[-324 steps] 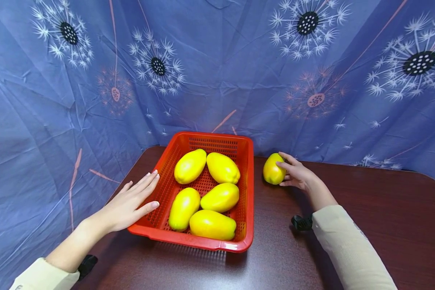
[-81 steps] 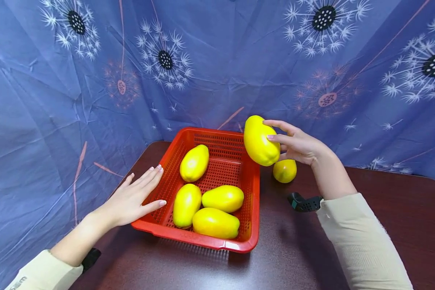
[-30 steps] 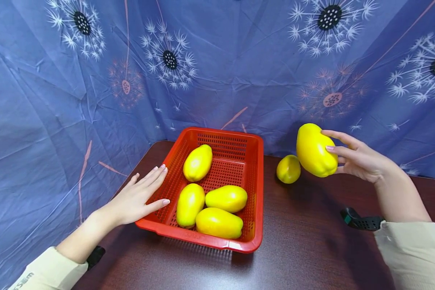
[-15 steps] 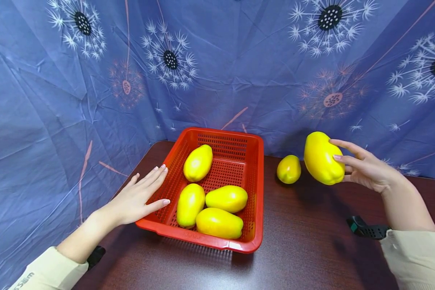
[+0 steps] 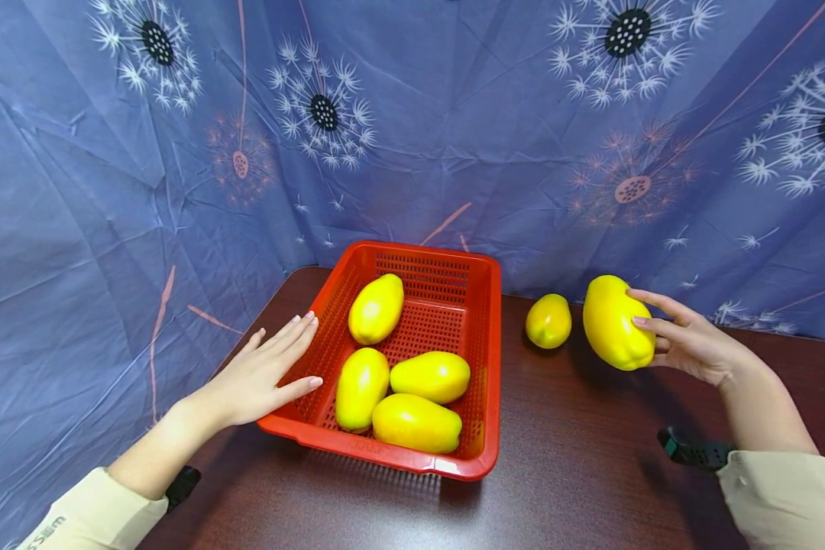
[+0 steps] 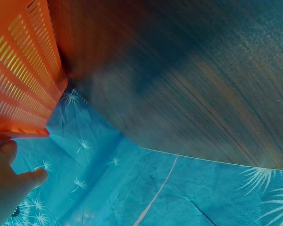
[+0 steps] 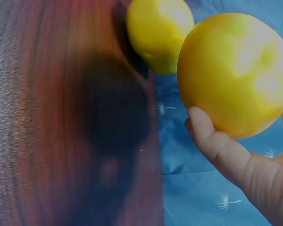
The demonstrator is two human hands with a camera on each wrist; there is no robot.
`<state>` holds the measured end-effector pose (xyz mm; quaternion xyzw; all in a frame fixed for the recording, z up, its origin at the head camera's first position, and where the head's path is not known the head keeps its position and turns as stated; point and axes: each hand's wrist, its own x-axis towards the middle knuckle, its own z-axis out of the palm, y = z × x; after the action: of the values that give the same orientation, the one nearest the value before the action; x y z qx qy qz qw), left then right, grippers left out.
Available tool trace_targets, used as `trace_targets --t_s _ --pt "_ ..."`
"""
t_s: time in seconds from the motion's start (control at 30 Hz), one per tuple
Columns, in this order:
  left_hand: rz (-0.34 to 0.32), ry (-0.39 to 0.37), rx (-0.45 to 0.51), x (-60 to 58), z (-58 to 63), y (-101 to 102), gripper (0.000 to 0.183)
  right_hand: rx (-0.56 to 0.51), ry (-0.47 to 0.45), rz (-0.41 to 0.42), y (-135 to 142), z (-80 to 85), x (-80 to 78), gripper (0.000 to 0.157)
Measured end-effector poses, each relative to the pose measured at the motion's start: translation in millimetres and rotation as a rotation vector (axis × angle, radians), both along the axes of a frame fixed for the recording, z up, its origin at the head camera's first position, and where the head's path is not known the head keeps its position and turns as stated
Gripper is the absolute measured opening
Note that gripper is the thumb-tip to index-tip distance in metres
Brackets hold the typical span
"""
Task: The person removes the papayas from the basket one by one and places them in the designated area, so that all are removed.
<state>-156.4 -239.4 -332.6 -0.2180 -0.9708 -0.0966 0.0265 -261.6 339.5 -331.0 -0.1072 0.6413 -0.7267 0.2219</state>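
My right hand [image 5: 694, 344] grips a yellow papaya [image 5: 617, 325] from its right side and holds it above the tabletop, casting a shadow on the wood. Fingers curl over its side, and the right wrist view shows the thumb under the fruit [image 7: 233, 75]. Just left of it, a second papaya [image 5: 548, 321] sits on the table near the back edge. My left hand [image 5: 257, 378] lies with straight, spread fingers on the left rim of a red plastic basket [image 5: 491, 367]. Inside the basket are several more papayas, one at the back left [image 5: 376, 309] and the others grouped at the front.
The dark wooden table [image 5: 550, 466] ends at a blue dandelion-print cloth [image 5: 447, 153] hanging behind and to the left. The basket's slotted wall [image 6: 21, 70] stands above the table in the left wrist view. Black straps [image 5: 694, 449] circle both wrists.
Compared with the oldest frame, one papaya has left the basket's back right; my right hand carried it over the rim to the right and is now lowering it. My left hand stays on the rim.
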Motion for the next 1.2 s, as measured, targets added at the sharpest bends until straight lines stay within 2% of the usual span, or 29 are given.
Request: trace_targets --t_s 0.4,0.63,0.9,1.2 --pt "-0.011 0.016 0.018 -0.1 -0.6 0.9 0.078 0.043 -0.004 -0.01 2.3 -23.9 -1.4 0.043" --pt "-0.008 0.004 0.016 0.3 0.8 1.1 0.078 0.098 -0.047 -0.053 2.1 -35.2 -2.7 0.042" --pt "-0.009 0.001 0.021 -0.3 -0.2 0.6 0.078 0.127 -0.057 -0.078 -3.4 -39.5 -4.2 0.041" --pt "-0.006 0.0 0.02 -0.8 -1.0 -0.6 0.078 0.156 -0.08 -0.114 -5.5 -39.6 -12.7 0.042"
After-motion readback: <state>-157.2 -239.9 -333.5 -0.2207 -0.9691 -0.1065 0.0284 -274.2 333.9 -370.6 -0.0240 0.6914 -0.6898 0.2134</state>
